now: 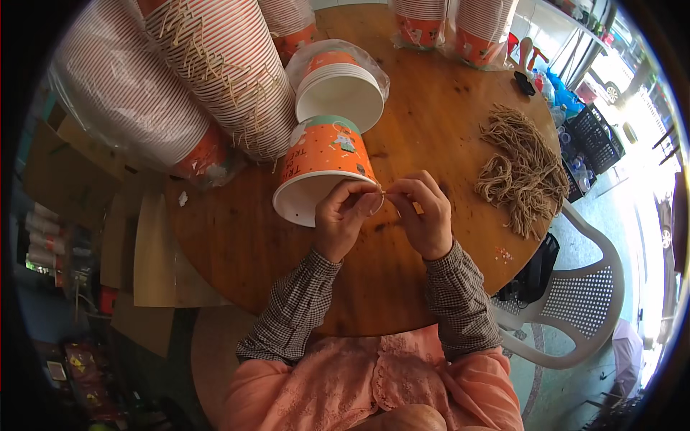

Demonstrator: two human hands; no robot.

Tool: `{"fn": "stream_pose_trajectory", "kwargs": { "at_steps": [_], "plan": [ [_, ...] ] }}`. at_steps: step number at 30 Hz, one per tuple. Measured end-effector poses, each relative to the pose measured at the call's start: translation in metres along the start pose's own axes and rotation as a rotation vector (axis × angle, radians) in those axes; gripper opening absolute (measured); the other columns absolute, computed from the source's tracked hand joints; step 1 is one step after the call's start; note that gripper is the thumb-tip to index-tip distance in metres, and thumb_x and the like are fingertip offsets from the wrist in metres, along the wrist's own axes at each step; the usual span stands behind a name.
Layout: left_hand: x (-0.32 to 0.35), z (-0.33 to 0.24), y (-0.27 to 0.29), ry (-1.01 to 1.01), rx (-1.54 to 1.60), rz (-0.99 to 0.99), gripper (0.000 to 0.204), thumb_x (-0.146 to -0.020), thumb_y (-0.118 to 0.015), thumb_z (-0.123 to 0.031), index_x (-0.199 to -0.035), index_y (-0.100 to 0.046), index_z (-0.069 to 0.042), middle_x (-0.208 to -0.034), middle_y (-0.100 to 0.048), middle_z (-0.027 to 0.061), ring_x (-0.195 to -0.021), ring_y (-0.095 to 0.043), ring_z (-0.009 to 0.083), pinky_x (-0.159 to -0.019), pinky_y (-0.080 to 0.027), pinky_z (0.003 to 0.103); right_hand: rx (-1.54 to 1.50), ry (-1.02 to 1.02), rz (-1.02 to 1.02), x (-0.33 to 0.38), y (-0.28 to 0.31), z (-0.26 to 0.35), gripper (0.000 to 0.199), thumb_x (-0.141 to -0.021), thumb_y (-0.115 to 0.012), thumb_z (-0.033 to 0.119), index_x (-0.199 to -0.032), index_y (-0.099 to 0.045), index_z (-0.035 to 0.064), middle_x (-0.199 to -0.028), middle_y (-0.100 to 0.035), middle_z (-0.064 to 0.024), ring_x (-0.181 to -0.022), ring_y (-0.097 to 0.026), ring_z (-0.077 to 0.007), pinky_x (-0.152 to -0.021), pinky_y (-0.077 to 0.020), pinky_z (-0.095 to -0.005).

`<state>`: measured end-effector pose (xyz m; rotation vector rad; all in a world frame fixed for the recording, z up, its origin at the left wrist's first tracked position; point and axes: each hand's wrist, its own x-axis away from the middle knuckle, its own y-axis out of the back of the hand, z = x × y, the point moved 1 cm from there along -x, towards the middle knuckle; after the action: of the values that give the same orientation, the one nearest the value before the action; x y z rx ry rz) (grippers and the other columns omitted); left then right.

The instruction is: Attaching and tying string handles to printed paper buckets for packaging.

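One bare left hand [343, 219] and right hand [426, 219] meet mid-frame in the head view, both narrowly pinching what looks like a tiny tan strand [383, 192] at the rim of an orange-and-white paper bucket [332, 149] lying on its side. Beneath spreads a round, brown wooden worktop [410, 302], a tangled tan twine heap [519, 172] toward its right edge. Stacks of white-rimmed paper buckets [230, 68] crowd the upper left, brown cardboard sheets [154, 251] the left, a grey perforated plastic chair [596, 269] the lower right.
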<state>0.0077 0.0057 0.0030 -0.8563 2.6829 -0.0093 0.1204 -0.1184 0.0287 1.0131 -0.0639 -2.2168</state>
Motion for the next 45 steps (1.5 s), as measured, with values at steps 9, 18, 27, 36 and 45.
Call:
{"fn": "stream_pose_trajectory", "kwargs": {
  "at_steps": [9,18,27,36,45],
  "plan": [
    [-0.005,0.008,0.003,-0.115,-0.2,-0.041,0.013,-0.092,-0.065,-0.01,-0.097,-0.063,0.001,-0.093,-0.063,0.0018,-0.079,-0.061,0.0098,-0.073,-0.049,0.023,0.147,0.081,-0.241,-0.003,0.009,0.004,0.014,-0.081,-0.068,-0.004,-0.092,-0.062,0.0017,-0.088,-0.059,-0.0109,-0.074,-0.061,-0.0245,-0.06,-0.0505,-0.0318],
    [0.001,-0.002,0.001,0.087,0.172,-0.026,0.009,-0.096,-0.057,-0.008,-0.098,-0.059,0.001,-0.087,-0.061,0.0032,-0.067,-0.054,0.0079,-0.061,-0.045,0.022,0.261,0.252,-0.009,-0.004,0.005,0.009,0.02,-0.073,-0.07,0.0,-0.091,-0.065,0.0089,-0.089,-0.057,-0.0062,-0.076,-0.058,-0.0248,-0.062,-0.0494,-0.0356],
    [0.003,-0.004,-0.005,0.054,0.213,0.016,0.014,-0.096,-0.057,-0.008,-0.103,-0.063,0.002,-0.085,-0.062,0.002,-0.07,-0.054,0.0064,-0.063,-0.047,0.021,-0.016,0.101,0.05,0.002,-0.003,0.01,0.017,-0.076,-0.071,0.0,-0.091,-0.068,0.0077,-0.091,-0.054,-0.0062,-0.08,-0.057,-0.022,-0.067,-0.048,-0.0325],
    [0.002,-0.004,-0.003,0.127,0.141,0.102,0.015,-0.097,-0.058,-0.011,-0.102,-0.064,0.001,-0.088,-0.063,-0.0005,-0.075,-0.055,0.0054,-0.067,-0.046,0.021,-0.129,-0.088,-0.053,0.0,-0.003,-0.009,0.014,-0.084,-0.068,0.0,-0.098,-0.069,0.0024,-0.092,-0.055,-0.0068,-0.083,-0.058,-0.0177,-0.071,-0.0501,-0.0282],
    [0.004,0.0,-0.001,0.13,0.325,0.022,0.016,-0.097,-0.059,-0.014,-0.102,-0.064,0.001,-0.096,-0.066,0.0022,-0.087,-0.058,0.0075,-0.075,-0.047,0.022,-0.138,-0.15,0.025,-0.002,-0.001,-0.005,0.015,-0.081,-0.072,0.004,-0.096,-0.07,0.0027,-0.093,-0.06,-0.0064,-0.085,-0.059,-0.0172,-0.077,-0.0489,-0.0297]
  ]
}}
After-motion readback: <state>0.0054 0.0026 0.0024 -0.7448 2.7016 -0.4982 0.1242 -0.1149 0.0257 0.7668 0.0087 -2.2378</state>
